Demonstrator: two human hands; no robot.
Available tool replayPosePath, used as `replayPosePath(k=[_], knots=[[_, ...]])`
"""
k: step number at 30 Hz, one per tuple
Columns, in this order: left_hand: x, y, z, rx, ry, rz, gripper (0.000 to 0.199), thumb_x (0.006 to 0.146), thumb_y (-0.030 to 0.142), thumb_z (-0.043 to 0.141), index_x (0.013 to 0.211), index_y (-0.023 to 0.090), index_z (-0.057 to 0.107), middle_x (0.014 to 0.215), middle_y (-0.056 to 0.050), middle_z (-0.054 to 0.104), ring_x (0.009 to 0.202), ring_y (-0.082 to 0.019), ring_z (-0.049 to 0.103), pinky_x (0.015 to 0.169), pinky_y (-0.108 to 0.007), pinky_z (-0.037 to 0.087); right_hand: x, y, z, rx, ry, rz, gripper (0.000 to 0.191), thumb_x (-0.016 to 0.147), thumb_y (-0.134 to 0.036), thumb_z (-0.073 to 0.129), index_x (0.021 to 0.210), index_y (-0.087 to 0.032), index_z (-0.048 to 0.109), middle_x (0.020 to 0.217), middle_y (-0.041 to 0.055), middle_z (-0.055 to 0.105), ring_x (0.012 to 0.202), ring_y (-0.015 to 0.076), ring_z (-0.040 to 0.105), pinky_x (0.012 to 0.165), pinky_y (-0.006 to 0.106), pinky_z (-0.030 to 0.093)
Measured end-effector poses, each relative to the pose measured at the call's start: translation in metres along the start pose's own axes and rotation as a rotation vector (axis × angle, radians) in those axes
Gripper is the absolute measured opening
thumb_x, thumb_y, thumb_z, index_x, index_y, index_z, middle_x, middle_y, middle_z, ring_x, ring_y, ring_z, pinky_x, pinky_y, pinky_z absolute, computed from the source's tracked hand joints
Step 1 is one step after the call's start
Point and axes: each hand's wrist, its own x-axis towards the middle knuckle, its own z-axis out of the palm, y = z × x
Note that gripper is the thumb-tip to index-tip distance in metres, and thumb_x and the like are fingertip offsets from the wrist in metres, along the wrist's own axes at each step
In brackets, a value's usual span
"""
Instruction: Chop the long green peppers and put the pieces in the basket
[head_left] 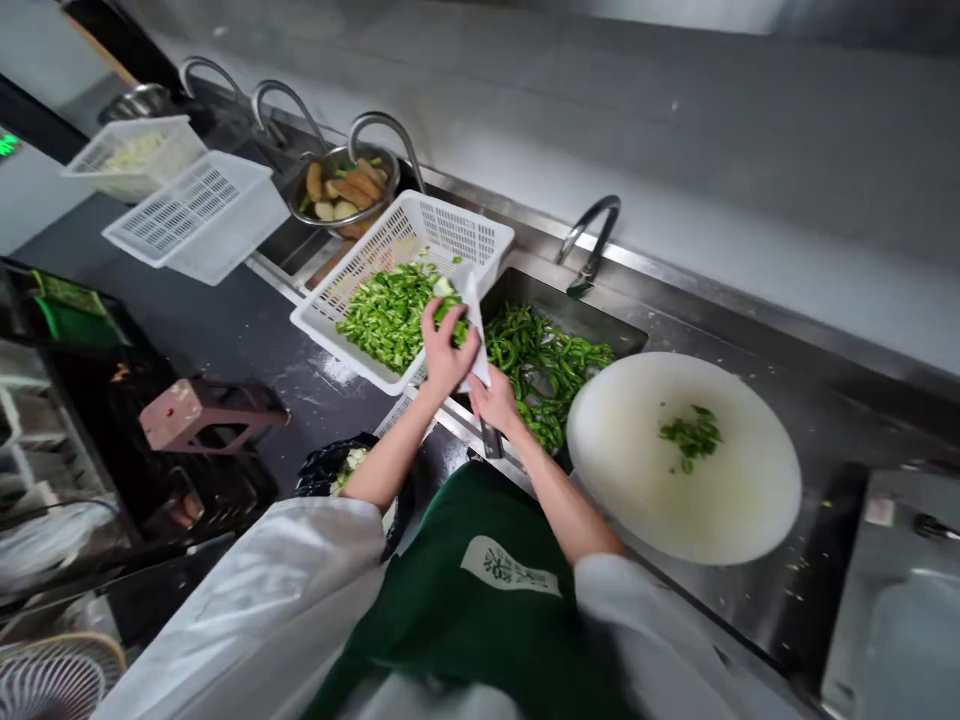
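Over the right side of a white basket, my right hand grips the dark handle of a wide-bladed knife, its blade tilted up. My left hand is curled against chopped green peppers on the blade, fingers bent around them. Cut green pepper pieces fill much of the basket. Whole green peppers lie in the sink just right of the knife. On the round white cutting board sits a small pile of chopped green.
Curved faucets line the wall behind the sinks. A metal bowl of brown and pale vegetables stands at the back. White baskets are at left, a pink stool and a black-lined bin lower.
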Motion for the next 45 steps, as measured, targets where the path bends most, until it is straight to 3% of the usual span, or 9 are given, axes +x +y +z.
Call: replayPosePath(k=[5,8,11,15,20,28,33,37,45], knots=[[0.068,-0.142,-0.035,0.210,-0.224,-0.456,0.047,0.095,0.040,0.060,0.135,0.016,0.060,0.150,-0.021,0.044,0.145,-0.035,0.038,0.118,-0.056,0.034,0.056,-0.022,0.048,-0.063,0.056,0.070,0.015,0.096,-0.030,0.050,0.083,-0.023,0.045,0.047,-0.0128,0.045,0.033,0.0058,0.043,0.035,0.014,0.030],[0.081,-0.179,-0.030,0.311,-0.358,-0.516,0.038,0.096,0.036,0.056,0.122,0.011,0.066,0.141,-0.025,0.054,0.139,-0.039,0.045,0.113,-0.058,0.037,0.010,-0.002,0.000,-0.072,0.220,0.131,0.024,0.096,-0.044,0.050,0.084,-0.024,0.043,0.044,-0.0118,0.045,0.031,0.0090,0.043,0.032,0.018,0.032],[0.084,-0.178,-0.014,0.115,-0.234,-0.260,0.034,0.100,0.034,0.047,0.112,0.010,0.068,0.109,-0.016,0.068,0.107,-0.026,0.064,0.101,-0.043,0.049,-0.073,0.028,-0.061,-0.078,0.480,0.179,0.040,0.090,-0.061,0.060,0.082,-0.024,0.046,0.046,-0.0088,0.050,0.033,0.0114,0.047,0.033,0.022,0.037],[0.079,-0.127,0.041,-0.254,-0.176,0.079,0.034,0.097,0.039,0.057,0.121,0.015,0.064,0.091,-0.003,0.064,0.076,-0.015,0.061,0.078,-0.033,0.053,-0.186,0.065,-0.117,-0.074,0.865,0.347,0.056,0.076,-0.077,0.066,0.081,-0.024,0.047,0.045,-0.0070,0.052,0.034,0.0138,0.049,0.035,0.026,0.041],[0.022,0.017,0.165,-0.539,-0.547,0.394,0.029,0.098,0.037,0.053,0.114,0.017,0.068,0.095,-0.006,0.068,0.090,-0.019,0.065,0.088,-0.035,0.055,-0.291,0.109,-0.156,-0.008,1.338,0.491,0.066,0.062,-0.082,0.072,0.078,-0.026,0.041,0.044,-0.0060,0.053,0.034,0.0144,0.050,0.035,0.026,0.041],[-0.109,0.196,0.332,-0.480,-1.179,0.680,0.064,0.095,0.049,0.056,0.149,0.016,0.051,0.160,-0.015,0.043,0.150,-0.031,0.038,0.125,-0.049,0.029,-0.335,0.163,-0.208,0.112,1.399,0.540,0.062,0.063,-0.076,0.073,0.074,-0.028,0.035,0.045,-0.0049,0.055,0.035,0.0151,0.051,0.035,0.026,0.041],[-0.186,0.239,0.335,-0.428,-1.207,0.797,0.076,0.090,0.058,0.062,0.153,0.018,0.048,0.165,-0.015,0.033,0.155,-0.036,0.025,0.129,-0.056,0.014,-0.299,0.162,-0.249,0.131,1.219,0.535,0.049,0.073,-0.067,0.068,0.075,-0.027,0.040,0.045,-0.0050,0.055,0.035,0.0161,0.053,0.035,0.026,0.042],[-0.220,0.257,0.315,-0.384,-1.108,0.541,0.074,0.093,0.057,0.057,0.154,0.016,0.045,0.165,-0.017,0.031,0.158,-0.037,0.014,0.130,-0.056,0.016,-0.248,0.149,-0.260,0.055,1.047,0.483,0.040,0.080,-0.060,0.061,0.077,-0.025,0.044,0.044,-0.0047,0.054,0.034,0.0143,0.051,0.036,0.024,0.039],[-0.117,0.183,0.228,-0.352,-0.620,0.109,0.041,0.100,0.046,0.049,0.135,0.030,0.060,0.148,-0.015,0.046,0.146,-0.033,0.038,0.123,-0.057,0.033,-0.142,0.097,-0.189,-0.029,0.665,0.305,0.028,0.086,-0.052,0.059,0.084,-0.025,0.050,0.047,-0.0065,0.052,0.036,0.0152,0.050,0.037,0.025,0.039]])
